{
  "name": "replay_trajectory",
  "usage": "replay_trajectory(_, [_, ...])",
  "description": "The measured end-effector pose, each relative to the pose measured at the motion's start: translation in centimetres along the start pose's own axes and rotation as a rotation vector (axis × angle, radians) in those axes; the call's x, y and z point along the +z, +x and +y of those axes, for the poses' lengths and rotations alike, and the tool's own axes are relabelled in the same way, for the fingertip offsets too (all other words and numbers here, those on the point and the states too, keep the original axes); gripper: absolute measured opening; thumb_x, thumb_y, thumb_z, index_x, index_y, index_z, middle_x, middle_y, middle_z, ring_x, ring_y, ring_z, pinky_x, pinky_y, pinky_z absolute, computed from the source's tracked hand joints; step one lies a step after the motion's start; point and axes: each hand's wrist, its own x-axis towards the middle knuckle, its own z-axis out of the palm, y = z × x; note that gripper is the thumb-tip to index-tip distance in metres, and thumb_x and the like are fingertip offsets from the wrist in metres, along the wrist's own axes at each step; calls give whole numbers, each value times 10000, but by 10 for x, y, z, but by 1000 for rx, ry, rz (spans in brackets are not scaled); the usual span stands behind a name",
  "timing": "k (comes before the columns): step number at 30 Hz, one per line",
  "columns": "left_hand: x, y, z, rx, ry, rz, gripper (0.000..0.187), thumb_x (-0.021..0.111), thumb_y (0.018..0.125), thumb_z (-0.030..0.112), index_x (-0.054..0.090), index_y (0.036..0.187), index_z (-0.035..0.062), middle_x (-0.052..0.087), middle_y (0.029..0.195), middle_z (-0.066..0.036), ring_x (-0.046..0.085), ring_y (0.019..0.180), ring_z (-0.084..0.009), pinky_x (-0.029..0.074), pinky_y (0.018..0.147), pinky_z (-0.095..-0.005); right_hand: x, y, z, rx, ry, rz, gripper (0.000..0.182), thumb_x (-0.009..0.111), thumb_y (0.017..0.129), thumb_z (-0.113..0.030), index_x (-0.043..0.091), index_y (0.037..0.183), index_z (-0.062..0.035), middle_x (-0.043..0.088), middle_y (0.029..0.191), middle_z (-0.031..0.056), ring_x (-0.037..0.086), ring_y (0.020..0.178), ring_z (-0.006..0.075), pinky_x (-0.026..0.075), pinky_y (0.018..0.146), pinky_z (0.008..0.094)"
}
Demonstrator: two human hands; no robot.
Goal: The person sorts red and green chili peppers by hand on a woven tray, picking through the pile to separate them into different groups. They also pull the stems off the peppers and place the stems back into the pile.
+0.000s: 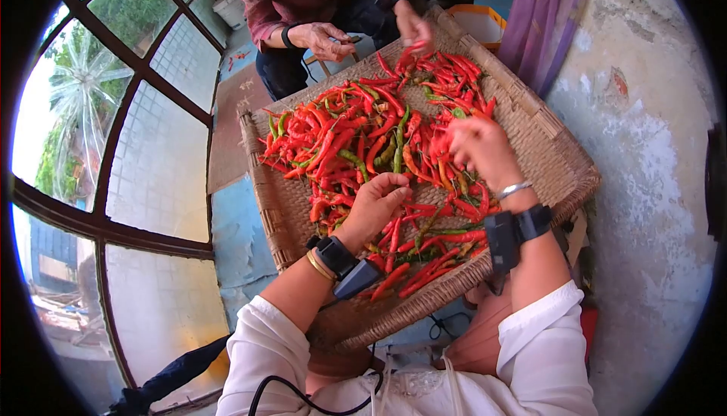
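Note:
Red chili peppers, some of them green or orange, lie heaped in a square woven basket tray. Over the near middle of the heap is my left hand, thumb and fingertips pinched together; whatever they hold, if anything, is hidden. My right hand hovers at the right side of the heap, its curled fingers close to the peppers and blurred by motion. Between both hands and my body, longer red peppers lie near the tray's front rim.
Across the tray sits another person in a red shirt, one hand reaching to the peppers. Windows line the left; a rough wall and a purple curtain stand on the right. An orange-rimmed container is behind the tray.

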Motion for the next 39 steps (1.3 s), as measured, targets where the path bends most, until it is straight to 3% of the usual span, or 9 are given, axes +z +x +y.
replay_trajectory(4, [1,1,-4,65,69,-24,104,484,868,32,532,954,66,583,842,18,461,553,-23,385,483,-163,-8,1,5,81,332,276,199,546,826,-235,571,905,-54,558,737,16,522,532,69,383,411,183])
replay_trajectory(7, [4,-1,-7,138,192,-61,130,483,863,13,533,971,67,573,852,31,448,568,-17,388,498,-167,5,-6,7,292,19,-224,335,561,819,-327,541,987,-38,573,739,20,532,553,55,367,396,170])
replay_trajectory(12, [13,-12,4,240,554,-258,129,523,840,19,550,964,43,525,742,61,442,614,-10,392,538,-178,27,-10,27,166,-85,-465,240,605,779,-257,578,745,-21,561,613,19,514,499,80,392,425,211])
replay_trajectory(22, [-18,4,14,265,793,98,251,592,770,112,579,1003,21,623,842,-131,598,679,-190,475,630,-301,-4,8,14,226,352,170,306,529,844,-327,550,955,-42,570,743,25,554,573,81,405,442,188])
replay_trajectory(24, [-22,5,18,176,969,76,234,591,799,120,564,1006,14,581,750,-36,527,636,-72,439,568,-246,15,10,24,218,-92,-258,309,550,822,-317,569,969,-47,570,804,19,570,595,88,429,459,217])
replay_trajectory(26, [-29,10,4,242,1011,27,232,601,785,125,570,987,15,587,779,-66,548,662,-114,446,589,-267,32,18,42,111,-519,-518,303,586,769,-297,611,956,-60,595,850,105,605,717,251,482,622,352])
replay_trajectory(28, [-31,11,-3,310,1052,-19,230,611,771,129,577,969,17,593,807,-95,569,689,-157,453,610,-288,47,12,48,-191,-924,-464,328,597,762,-287,607,980,-42,544,1019,182,550,926,327,437,815,372])
replay_trajectory(32, [-27,9,2,398,1099,3,218,616,735,93,583,936,13,581,873,-138,572,788,-275,457,669,-328,62,13,43,15,-1129,-502,351,620,748,-280,600,1006,-43,452,1177,199,472,1066,345,394,898,391])
replay_trajectory(39, [-38,19,3,613,1144,222,325,606,721,116,541,1026,24,512,1106,-162,562,887,-328,473,735,-380,47,19,17,-76,-778,-259,226,612,680,-240,622,686,-14,572,642,178,566,623,326,460,615,391])
